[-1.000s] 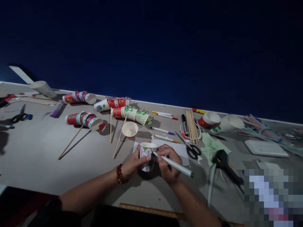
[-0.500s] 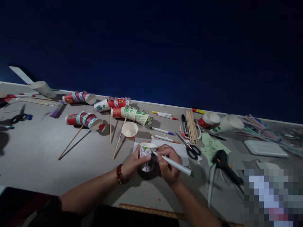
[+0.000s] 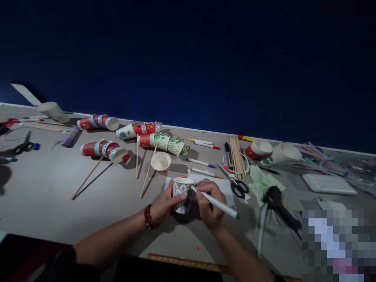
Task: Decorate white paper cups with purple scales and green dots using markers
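My left hand (image 3: 165,203), with a red bead bracelet on its wrist, is closed round a small paper cup (image 3: 181,190) that stands upright on a white sheet (image 3: 226,187). The cup bears purple and green leaf shapes. My right hand (image 3: 209,203) is closed on a white marker with a green end (image 3: 219,203); the marker's tip touches the cup's side near its rim.
On the grey table (image 3: 49,192) lie decorated cup chains on sticks (image 3: 160,141), an empty cup (image 3: 160,161), pens (image 3: 202,161), skewers (image 3: 237,154), scissors (image 3: 239,188), a glue gun (image 3: 279,203), green paper (image 3: 262,181), more cups (image 3: 260,149) and black scissors (image 3: 25,145).
Both hands, the cup and the marker stay where they were; the view has only shifted very slightly.
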`<state>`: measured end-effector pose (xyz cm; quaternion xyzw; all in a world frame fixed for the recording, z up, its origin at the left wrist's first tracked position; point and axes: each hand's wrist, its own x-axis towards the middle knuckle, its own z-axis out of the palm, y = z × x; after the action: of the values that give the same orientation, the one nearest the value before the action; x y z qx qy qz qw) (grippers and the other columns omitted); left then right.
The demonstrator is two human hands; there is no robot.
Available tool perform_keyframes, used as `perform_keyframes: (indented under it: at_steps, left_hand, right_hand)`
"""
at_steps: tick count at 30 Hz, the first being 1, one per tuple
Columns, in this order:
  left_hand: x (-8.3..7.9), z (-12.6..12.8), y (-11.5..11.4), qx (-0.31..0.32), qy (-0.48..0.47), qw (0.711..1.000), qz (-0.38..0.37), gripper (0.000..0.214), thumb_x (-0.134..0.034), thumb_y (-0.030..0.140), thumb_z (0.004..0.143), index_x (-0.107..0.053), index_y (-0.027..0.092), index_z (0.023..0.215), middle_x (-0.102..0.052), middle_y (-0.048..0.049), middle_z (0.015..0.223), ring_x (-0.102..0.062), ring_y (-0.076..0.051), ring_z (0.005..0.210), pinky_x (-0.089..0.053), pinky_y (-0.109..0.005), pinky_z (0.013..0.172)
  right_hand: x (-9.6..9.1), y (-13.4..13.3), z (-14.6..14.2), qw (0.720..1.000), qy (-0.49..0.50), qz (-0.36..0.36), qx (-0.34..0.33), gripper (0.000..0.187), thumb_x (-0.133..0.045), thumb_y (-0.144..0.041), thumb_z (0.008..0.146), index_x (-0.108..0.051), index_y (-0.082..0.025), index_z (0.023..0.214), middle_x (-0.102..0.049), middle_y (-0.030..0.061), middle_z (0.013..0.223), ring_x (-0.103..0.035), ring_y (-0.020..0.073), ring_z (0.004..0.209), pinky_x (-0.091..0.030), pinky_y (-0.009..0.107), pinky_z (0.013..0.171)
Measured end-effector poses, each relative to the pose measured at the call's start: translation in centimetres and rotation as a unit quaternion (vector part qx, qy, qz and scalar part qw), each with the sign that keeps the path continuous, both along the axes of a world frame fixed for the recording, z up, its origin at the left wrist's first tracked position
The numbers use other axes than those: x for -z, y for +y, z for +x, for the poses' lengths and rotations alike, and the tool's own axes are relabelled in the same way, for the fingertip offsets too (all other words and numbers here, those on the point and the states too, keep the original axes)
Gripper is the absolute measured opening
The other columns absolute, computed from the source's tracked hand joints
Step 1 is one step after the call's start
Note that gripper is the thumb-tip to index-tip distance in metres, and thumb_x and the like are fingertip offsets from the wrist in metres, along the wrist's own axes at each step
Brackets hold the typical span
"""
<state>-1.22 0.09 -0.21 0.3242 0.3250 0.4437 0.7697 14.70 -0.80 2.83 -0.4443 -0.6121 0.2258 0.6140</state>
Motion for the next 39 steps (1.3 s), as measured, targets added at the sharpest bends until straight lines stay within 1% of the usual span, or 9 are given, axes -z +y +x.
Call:
perform_keyframes:
  at_steps: [4, 9, 17, 24, 28, 31, 34, 39]
  left_hand:
    - [0.21, -0.06, 0.03, 0.001, -0.001, 1.000, 0.011, 0.069, -0.090, 0.045, 0.069, -0.060, 0.023, 0.127, -0.069, -0.0072, 0.114, -0.063, -0.026, 0.107, -0.046, -0.038, 0.094]
    - [0.50, -0.05, -0.04, 0.012, -0.011, 1.000, -0.001, 0.072, -0.090, 0.045, 0.070, -0.058, 0.023, 0.130, -0.069, -0.0077, 0.116, -0.064, -0.025, 0.104, -0.047, -0.036, 0.092]
    - [0.49, -0.08, 0.04, -0.001, -0.011, 1.000, 0.013, 0.065, -0.090, 0.040, 0.071, -0.060, 0.022, 0.127, -0.070, -0.0075, 0.115, -0.064, -0.026, 0.106, -0.046, -0.037, 0.095]
    - [0.32, -0.05, -0.01, 0.004, -0.008, 1.000, 0.005, 0.068, -0.090, 0.043, 0.071, -0.060, 0.023, 0.128, -0.070, -0.0071, 0.115, -0.064, -0.026, 0.107, -0.047, -0.038, 0.095]
    - [0.44, -0.06, 0.01, 0.008, -0.017, 1.000, 0.009, 0.069, -0.090, 0.044, 0.071, -0.059, 0.023, 0.129, -0.070, -0.0073, 0.115, -0.065, -0.026, 0.104, -0.047, -0.036, 0.091]
    - [0.39, -0.08, 0.03, 0.004, -0.008, 1.000, 0.003, 0.068, -0.090, 0.043, 0.071, -0.059, 0.022, 0.128, -0.070, -0.0069, 0.112, -0.065, -0.024, 0.101, -0.048, -0.034, 0.088]
    - [0.24, -0.10, 0.03, 0.003, -0.004, 1.000, 0.000, 0.069, -0.090, 0.044, 0.070, -0.059, 0.022, 0.128, -0.070, -0.0068, 0.113, -0.064, -0.024, 0.101, -0.048, -0.034, 0.089]
    - [0.21, -0.08, 0.00, 0.009, -0.010, 1.000, 0.006, 0.069, -0.090, 0.044, 0.071, -0.059, 0.022, 0.129, -0.069, -0.0079, 0.115, -0.064, -0.026, 0.105, -0.047, -0.037, 0.092]
  right_hand:
    - [0.23, -0.18, 0.02, 1.000, -0.008, -0.008, -0.016, 0.009, -0.059, -0.016, 0.085, -0.064, -0.023, 0.083, -0.064, 0.0014, 0.074, -0.063, 0.0218, 0.070, -0.053, 0.036, 0.066]
    - [0.16, -0.01, 0.10, 1.000, -0.002, -0.003, 0.003, 0.010, -0.059, -0.015, 0.086, -0.063, -0.024, 0.085, -0.062, 0.0003, 0.073, -0.061, 0.0206, 0.070, -0.052, 0.035, 0.066]
    - [0.12, -0.10, 0.03, 1.000, -0.008, -0.001, -0.026, 0.011, -0.058, -0.014, 0.084, -0.062, -0.023, 0.082, -0.063, 0.0010, 0.074, -0.062, 0.0210, 0.070, -0.052, 0.035, 0.065]
    - [0.04, -0.07, 0.07, 1.000, -0.014, 0.003, -0.016, 0.010, -0.059, -0.015, 0.084, -0.063, -0.024, 0.084, -0.063, 0.0006, 0.075, -0.062, 0.0211, 0.070, -0.053, 0.035, 0.066]
    - [-0.16, 0.00, 0.01, 1.000, -0.013, 0.003, 0.008, 0.010, -0.058, -0.015, 0.087, -0.063, -0.024, 0.085, -0.063, 0.0004, 0.074, -0.062, 0.0204, 0.070, -0.053, 0.035, 0.066]
    - [-0.20, 0.10, -0.03, 1.000, -0.007, -0.002, 0.019, 0.011, -0.056, -0.016, 0.089, -0.063, -0.023, 0.084, -0.062, 0.0000, 0.072, -0.061, 0.0196, 0.067, -0.051, 0.033, 0.063]
    - [-0.18, 0.12, -0.05, 1.000, -0.005, -0.007, 0.019, 0.010, -0.056, -0.018, 0.089, -0.063, -0.023, 0.084, -0.061, 0.0000, 0.072, -0.060, 0.0195, 0.066, -0.051, 0.032, 0.061]
    - [-0.07, -0.04, -0.02, 1.000, -0.024, -0.005, 0.008, 0.008, -0.059, -0.017, 0.089, -0.064, -0.023, 0.087, -0.064, 0.0019, 0.078, -0.064, 0.0212, 0.073, -0.054, 0.035, 0.067]
